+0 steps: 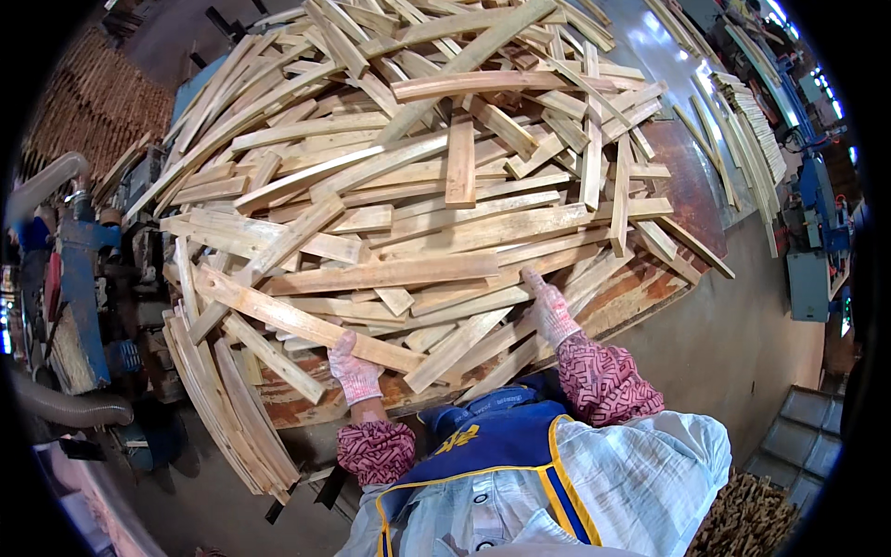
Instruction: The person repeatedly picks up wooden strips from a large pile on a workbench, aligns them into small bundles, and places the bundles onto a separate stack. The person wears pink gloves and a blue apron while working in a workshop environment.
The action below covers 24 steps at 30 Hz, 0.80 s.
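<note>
Across the low brown board [640, 290] in front of me lies a heap of pale wooden strips [418, 232], crossed at many angles. My left hand [354, 369], in a whitish-pink glove, grips the near edge of one wooden strip [288, 317], which slants from upper left to lower right. Some of its fingers are hidden by the strip. Farther right, my gloved right hand [549, 309] reaches over the near side of the heap. Its fingers are stretched forward over the strips, with nothing visibly gripped.
A stack of long strips [227, 418] leans at the board's left corner. Blue machinery with a hose [79, 408] stands at left. More strips [742, 121] lie at the far right, beside a blue machine [810, 223]. Wood pieces [742, 511] are piled behind at lower right.
</note>
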Each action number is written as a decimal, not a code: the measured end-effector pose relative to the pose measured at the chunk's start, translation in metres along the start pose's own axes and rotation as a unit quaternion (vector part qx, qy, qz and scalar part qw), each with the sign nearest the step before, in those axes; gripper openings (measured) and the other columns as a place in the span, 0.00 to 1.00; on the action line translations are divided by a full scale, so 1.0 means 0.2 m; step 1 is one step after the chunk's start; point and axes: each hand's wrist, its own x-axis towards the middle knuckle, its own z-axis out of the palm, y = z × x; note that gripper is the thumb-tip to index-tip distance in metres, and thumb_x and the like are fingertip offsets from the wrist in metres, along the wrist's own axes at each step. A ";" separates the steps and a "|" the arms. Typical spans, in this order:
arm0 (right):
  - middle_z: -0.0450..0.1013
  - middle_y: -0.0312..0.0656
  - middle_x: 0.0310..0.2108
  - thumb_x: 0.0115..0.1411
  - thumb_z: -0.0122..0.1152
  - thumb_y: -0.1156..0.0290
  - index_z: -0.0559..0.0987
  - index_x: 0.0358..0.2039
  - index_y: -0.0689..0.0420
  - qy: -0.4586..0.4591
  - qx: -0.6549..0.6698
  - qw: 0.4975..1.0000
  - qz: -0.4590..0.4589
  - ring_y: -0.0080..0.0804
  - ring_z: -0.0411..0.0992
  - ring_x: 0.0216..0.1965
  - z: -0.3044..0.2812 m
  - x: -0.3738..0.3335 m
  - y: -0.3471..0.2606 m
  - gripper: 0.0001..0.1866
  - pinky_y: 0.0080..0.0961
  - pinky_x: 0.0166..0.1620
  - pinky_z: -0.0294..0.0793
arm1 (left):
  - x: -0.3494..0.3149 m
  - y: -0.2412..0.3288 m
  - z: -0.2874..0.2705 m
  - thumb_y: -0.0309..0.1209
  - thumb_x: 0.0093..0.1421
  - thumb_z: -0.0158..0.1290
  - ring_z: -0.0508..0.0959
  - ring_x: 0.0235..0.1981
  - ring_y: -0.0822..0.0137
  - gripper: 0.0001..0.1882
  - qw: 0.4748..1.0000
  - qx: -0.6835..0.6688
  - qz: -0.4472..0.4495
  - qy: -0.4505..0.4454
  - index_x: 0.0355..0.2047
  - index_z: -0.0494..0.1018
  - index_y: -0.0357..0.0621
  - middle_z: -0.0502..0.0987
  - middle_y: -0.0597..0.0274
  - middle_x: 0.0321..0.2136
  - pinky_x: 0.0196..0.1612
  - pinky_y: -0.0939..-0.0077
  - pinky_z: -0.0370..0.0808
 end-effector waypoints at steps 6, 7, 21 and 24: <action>0.72 0.56 0.49 0.64 0.46 0.68 0.76 0.51 0.57 0.187 -0.279 0.910 -0.245 0.48 0.71 0.50 -0.08 0.26 0.14 0.18 0.36 0.54 0.69 | 0.01 -0.10 0.31 0.20 0.45 0.59 0.74 0.34 0.67 0.28 0.997 0.057 0.035 -0.026 0.49 0.69 0.44 0.71 0.66 0.32 0.41 0.70 0.75; 0.73 0.56 0.45 0.62 0.47 0.71 0.77 0.51 0.54 0.208 -0.212 0.927 -0.227 0.48 0.72 0.48 -0.08 0.34 0.20 0.18 0.36 0.52 0.71 | 0.07 -0.13 0.26 0.21 0.47 0.58 0.76 0.34 0.67 0.21 0.997 0.056 0.036 -0.047 0.44 0.72 0.41 0.75 0.63 0.33 0.41 0.71 0.76; 0.76 0.43 0.47 0.66 0.41 0.69 0.78 0.46 0.60 0.266 0.283 0.913 -0.122 0.34 0.73 0.50 -0.65 1.20 -0.13 0.17 0.26 0.53 0.69 | 0.32 -0.75 0.82 0.28 0.63 0.46 0.80 0.35 0.71 0.06 0.677 0.541 0.473 -0.157 0.38 0.67 0.39 0.80 0.61 0.36 0.42 0.80 0.77; 0.76 0.46 0.44 0.66 0.42 0.71 0.76 0.46 0.60 0.338 0.102 0.925 -0.144 0.37 0.74 0.46 -0.80 1.35 -0.27 0.16 0.28 0.49 0.71 | 0.26 -0.97 1.04 0.25 0.60 0.44 0.78 0.45 0.69 0.13 0.816 0.466 0.313 -0.143 0.46 0.68 0.36 0.79 0.59 0.44 0.48 0.75 0.72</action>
